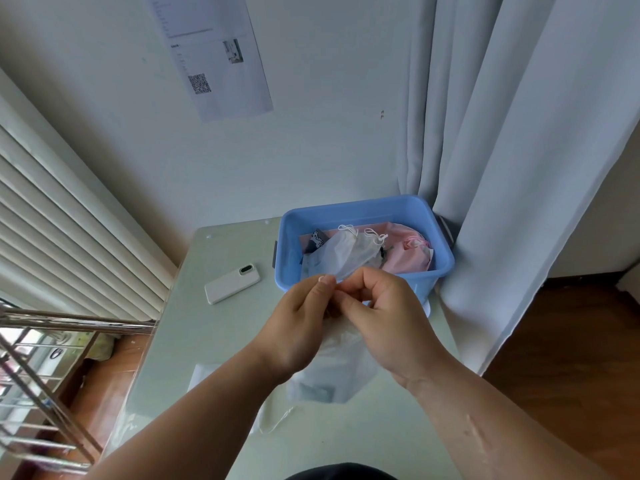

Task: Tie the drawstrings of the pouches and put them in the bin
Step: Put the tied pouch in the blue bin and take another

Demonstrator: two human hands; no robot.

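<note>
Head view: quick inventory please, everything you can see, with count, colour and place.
Bin: one, blue, far right of table.
Pouches in bin: several, translucent white and pink; exact count unclear.
Pouch in hand: one, translucent white, hanging below both hands above the table.
Flat pouch: one, whitish, on table beneath left forearm.
Phone: one, white, on table left of bin.
Table: one, pale green.
Paper sheet: one, white, on wall.
Curtain: white, right.
Left hand: grip pinching pouch top.
Right hand: grip pinching pouch top.
</note>
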